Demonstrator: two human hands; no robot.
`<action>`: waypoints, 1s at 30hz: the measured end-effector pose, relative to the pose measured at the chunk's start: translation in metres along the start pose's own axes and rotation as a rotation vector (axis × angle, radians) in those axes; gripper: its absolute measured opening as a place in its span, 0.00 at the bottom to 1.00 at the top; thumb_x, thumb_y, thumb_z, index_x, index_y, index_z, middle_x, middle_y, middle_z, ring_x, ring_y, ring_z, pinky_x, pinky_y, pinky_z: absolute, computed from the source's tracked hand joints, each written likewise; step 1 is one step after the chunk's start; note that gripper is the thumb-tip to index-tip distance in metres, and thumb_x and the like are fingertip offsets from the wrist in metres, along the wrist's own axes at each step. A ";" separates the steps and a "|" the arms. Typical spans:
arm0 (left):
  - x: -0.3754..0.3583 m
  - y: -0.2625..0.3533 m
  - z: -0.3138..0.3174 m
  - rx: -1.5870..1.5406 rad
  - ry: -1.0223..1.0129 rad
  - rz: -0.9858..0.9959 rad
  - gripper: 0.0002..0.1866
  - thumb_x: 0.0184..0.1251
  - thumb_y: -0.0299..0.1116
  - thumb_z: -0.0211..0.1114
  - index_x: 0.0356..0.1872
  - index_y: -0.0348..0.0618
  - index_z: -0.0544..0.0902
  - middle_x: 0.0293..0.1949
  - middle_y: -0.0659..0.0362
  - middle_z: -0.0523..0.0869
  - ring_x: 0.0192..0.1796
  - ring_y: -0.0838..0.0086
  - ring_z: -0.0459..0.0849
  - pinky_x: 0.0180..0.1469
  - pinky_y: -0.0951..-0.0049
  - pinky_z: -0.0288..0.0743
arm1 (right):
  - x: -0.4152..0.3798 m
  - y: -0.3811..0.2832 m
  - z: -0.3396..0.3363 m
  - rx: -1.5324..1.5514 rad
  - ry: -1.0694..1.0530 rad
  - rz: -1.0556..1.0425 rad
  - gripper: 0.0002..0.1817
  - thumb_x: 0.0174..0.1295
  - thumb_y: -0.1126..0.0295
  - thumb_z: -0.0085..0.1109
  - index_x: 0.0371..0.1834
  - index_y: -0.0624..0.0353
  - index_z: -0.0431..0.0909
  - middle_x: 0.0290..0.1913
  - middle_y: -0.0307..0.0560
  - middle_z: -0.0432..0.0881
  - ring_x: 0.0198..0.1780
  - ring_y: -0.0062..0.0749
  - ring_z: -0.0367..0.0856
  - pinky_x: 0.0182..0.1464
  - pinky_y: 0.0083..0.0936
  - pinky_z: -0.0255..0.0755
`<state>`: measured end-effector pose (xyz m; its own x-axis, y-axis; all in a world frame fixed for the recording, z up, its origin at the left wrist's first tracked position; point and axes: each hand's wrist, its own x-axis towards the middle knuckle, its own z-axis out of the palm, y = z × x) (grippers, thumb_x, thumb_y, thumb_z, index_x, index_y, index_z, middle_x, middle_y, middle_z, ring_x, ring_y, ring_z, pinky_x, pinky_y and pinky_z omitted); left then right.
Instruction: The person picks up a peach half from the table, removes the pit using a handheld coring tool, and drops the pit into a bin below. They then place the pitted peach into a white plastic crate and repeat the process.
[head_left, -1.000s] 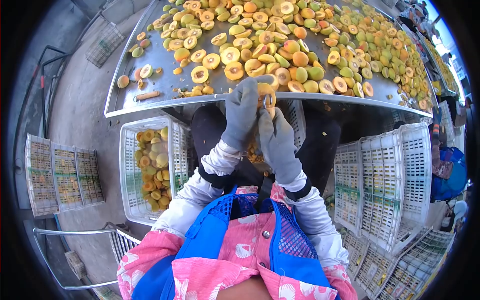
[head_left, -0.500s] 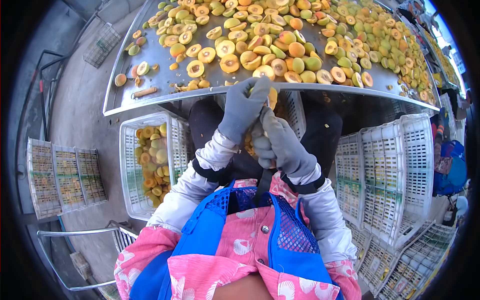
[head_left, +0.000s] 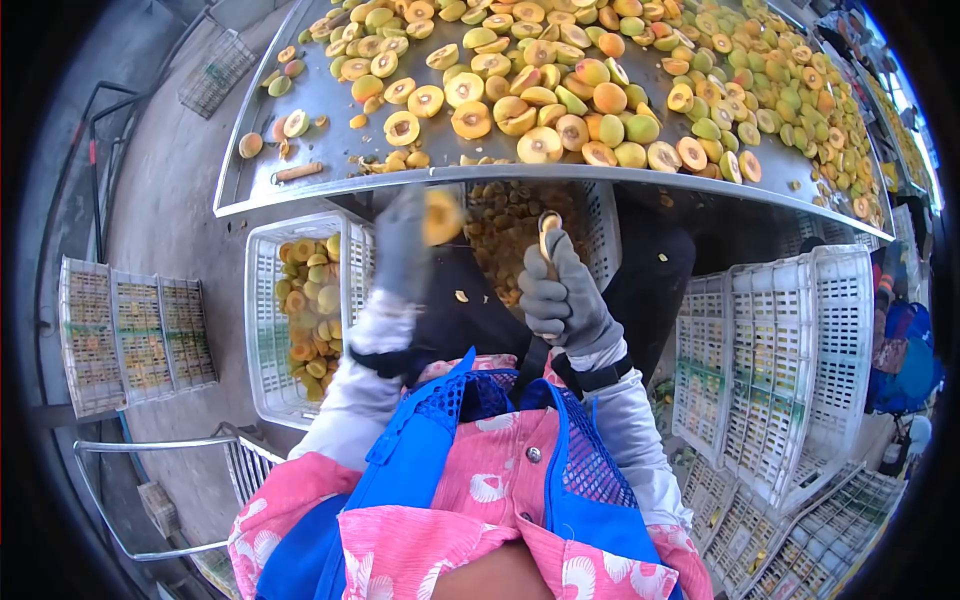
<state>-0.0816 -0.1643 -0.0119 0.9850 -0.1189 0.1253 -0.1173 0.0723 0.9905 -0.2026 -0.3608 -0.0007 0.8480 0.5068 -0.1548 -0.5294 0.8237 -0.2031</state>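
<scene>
My left hand (head_left: 402, 245), in a grey glove and blurred by motion, holds a halved fruit (head_left: 441, 218) with its hollow cut face showing. It is just below the metal table's front edge, near the white crate (head_left: 352, 290) of fruit halves. My right hand (head_left: 568, 300), also gloved in grey, is closed around a small tool with a looped metal end (head_left: 549, 232) pointing up. Behind and between the hands, under the table, a crate (head_left: 603, 230) holds pits and scraps. Many halved fruits (head_left: 540, 145) lie on the table (head_left: 450, 180).
A wooden-handled tool (head_left: 298, 172) lies at the table's left front corner. Stacked white crates (head_left: 770, 360) stand at the right, another crate (head_left: 138, 335) at the far left. A metal-framed chair (head_left: 160, 445) is at the lower left. People are partly visible at the far upper right.
My hands have parted. The left has moved left and down with the fruit half; the right has shifted slightly, and the tool's looped end now shows. The view has shifted slightly.
</scene>
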 end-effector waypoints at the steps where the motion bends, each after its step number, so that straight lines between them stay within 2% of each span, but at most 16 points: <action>1: 0.004 0.007 -0.038 0.046 0.150 -0.216 0.16 0.73 0.42 0.59 0.44 0.37 0.84 0.37 0.54 0.88 0.37 0.69 0.86 0.42 0.71 0.80 | -0.001 0.001 -0.005 -0.042 0.105 0.008 0.28 0.69 0.33 0.38 0.32 0.47 0.69 0.18 0.25 0.54 0.13 0.11 0.45 0.14 0.13 0.44; 2: 0.015 -0.030 -0.115 0.848 0.164 0.019 0.11 0.67 0.36 0.63 0.42 0.40 0.86 0.35 0.53 0.88 0.37 0.62 0.86 0.45 0.66 0.80 | -0.001 0.002 -0.009 -0.082 0.210 0.011 0.28 0.68 0.33 0.38 0.32 0.47 0.69 0.18 0.25 0.54 0.14 0.11 0.46 0.15 0.13 0.45; 3: 0.010 0.006 -0.132 1.236 0.106 0.210 0.10 0.61 0.32 0.65 0.42 0.42 0.87 0.38 0.50 0.88 0.42 0.56 0.86 0.49 0.63 0.78 | 0.002 0.003 -0.011 -0.110 0.226 0.036 0.27 0.69 0.34 0.40 0.31 0.46 0.68 0.18 0.26 0.54 0.15 0.12 0.47 0.16 0.14 0.45; 6: 0.018 0.025 -0.119 1.136 0.306 0.395 0.12 0.63 0.30 0.63 0.46 0.40 0.85 0.42 0.48 0.87 0.45 0.57 0.86 0.51 0.65 0.78 | 0.016 0.006 -0.006 -0.131 0.364 0.086 0.26 0.70 0.35 0.41 0.31 0.45 0.67 0.19 0.26 0.54 0.15 0.13 0.47 0.16 0.14 0.44; 9: 0.064 0.008 -0.040 0.810 -0.024 0.185 0.19 0.66 0.37 0.64 0.56 0.44 0.81 0.49 0.50 0.86 0.52 0.57 0.84 0.56 0.65 0.76 | 0.016 0.004 0.005 -0.205 0.448 0.066 0.24 0.71 0.37 0.42 0.31 0.45 0.67 0.19 0.26 0.54 0.15 0.13 0.49 0.17 0.15 0.46; 11: 0.110 -0.033 0.001 0.931 -0.103 0.263 0.28 0.63 0.44 0.66 0.62 0.44 0.75 0.50 0.46 0.84 0.52 0.53 0.84 0.55 0.60 0.77 | 0.008 0.003 0.001 -0.228 0.504 0.017 0.23 0.69 0.36 0.46 0.28 0.41 0.67 0.18 0.24 0.52 0.15 0.12 0.47 0.18 0.15 0.44; 14: 0.157 -0.044 0.052 1.089 -0.023 0.145 0.33 0.58 0.47 0.69 0.61 0.40 0.73 0.48 0.43 0.84 0.50 0.49 0.84 0.53 0.55 0.77 | -0.005 0.000 -0.012 -0.208 0.610 -0.063 0.22 0.70 0.37 0.46 0.29 0.41 0.67 0.18 0.24 0.52 0.15 0.12 0.47 0.18 0.15 0.44; 16: 0.169 -0.042 0.069 1.231 -0.166 -0.090 0.31 0.55 0.48 0.71 0.54 0.36 0.75 0.45 0.42 0.85 0.49 0.48 0.84 0.52 0.53 0.77 | -0.009 -0.001 -0.011 -0.253 0.642 -0.114 0.23 0.71 0.39 0.45 0.30 0.45 0.68 0.17 0.25 0.53 0.14 0.13 0.49 0.17 0.17 0.47; 18: 0.166 -0.049 0.066 1.199 -0.117 -0.032 0.26 0.55 0.45 0.73 0.46 0.35 0.76 0.41 0.45 0.87 0.45 0.55 0.87 0.48 0.57 0.79 | 0.001 -0.001 -0.009 -0.481 0.770 -0.136 0.24 0.72 0.41 0.44 0.32 0.51 0.69 0.17 0.28 0.58 0.14 0.14 0.53 0.16 0.18 0.54; 20: 0.158 -0.056 0.053 0.583 -0.079 -0.219 0.24 0.56 0.41 0.74 0.45 0.34 0.77 0.39 0.50 0.87 0.42 0.66 0.87 0.45 0.67 0.80 | 0.015 -0.013 0.016 -0.586 0.792 -0.127 0.25 0.73 0.44 0.43 0.35 0.57 0.70 0.17 0.32 0.63 0.14 0.16 0.59 0.16 0.19 0.61; 21: 0.154 -0.070 0.045 0.378 -0.136 -0.224 0.13 0.67 0.31 0.63 0.48 0.37 0.75 0.38 0.58 0.83 0.42 0.75 0.85 0.45 0.73 0.84 | 0.024 -0.017 0.027 -0.678 0.764 -0.185 0.22 0.73 0.48 0.47 0.35 0.57 0.71 0.18 0.33 0.65 0.15 0.16 0.62 0.16 0.22 0.63; 22: 0.137 -0.056 0.044 0.377 -0.136 -0.226 0.13 0.67 0.31 0.63 0.48 0.37 0.75 0.38 0.58 0.83 0.42 0.75 0.85 0.45 0.73 0.84 | 0.032 -0.018 0.033 -0.768 0.736 -0.241 0.19 0.72 0.51 0.51 0.35 0.56 0.72 0.18 0.34 0.67 0.15 0.17 0.65 0.16 0.25 0.65; 24: 0.091 -0.004 0.054 -0.228 -0.337 -0.245 0.12 0.69 0.29 0.60 0.50 0.37 0.75 0.39 0.58 0.83 0.43 0.75 0.84 0.44 0.72 0.82 | 0.049 -0.016 0.036 -0.912 0.714 -0.350 0.18 0.72 0.53 0.52 0.35 0.59 0.72 0.18 0.38 0.70 0.16 0.23 0.69 0.18 0.28 0.67; 26: 0.065 0.020 0.058 -0.239 -0.395 -0.226 0.11 0.69 0.28 0.59 0.50 0.37 0.76 0.39 0.58 0.83 0.43 0.75 0.84 0.43 0.71 0.81 | 0.056 -0.011 0.031 -1.056 0.682 -0.463 0.18 0.72 0.55 0.53 0.35 0.61 0.72 0.18 0.43 0.72 0.17 0.28 0.72 0.20 0.32 0.69; 28: 0.047 0.030 0.064 -0.246 -0.460 -0.199 0.11 0.69 0.27 0.59 0.50 0.38 0.77 0.39 0.58 0.83 0.43 0.75 0.83 0.42 0.71 0.80 | 0.059 -0.008 0.025 -1.281 0.711 -0.636 0.18 0.73 0.57 0.52 0.36 0.64 0.71 0.21 0.54 0.76 0.21 0.45 0.77 0.25 0.37 0.69; 30: 0.032 0.033 0.073 -0.383 -0.429 -0.105 0.09 0.71 0.30 0.56 0.47 0.39 0.78 0.39 0.58 0.84 0.41 0.75 0.83 0.42 0.71 0.78 | 0.054 0.000 0.028 -1.259 0.716 -0.656 0.18 0.73 0.58 0.51 0.36 0.64 0.71 0.22 0.58 0.77 0.23 0.52 0.77 0.26 0.38 0.69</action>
<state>-0.0629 -0.2381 0.0295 0.8402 -0.5291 0.1190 0.1108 0.3823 0.9174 -0.1561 -0.3262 0.0178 0.9337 -0.3544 -0.0518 -0.0818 -0.0702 -0.9942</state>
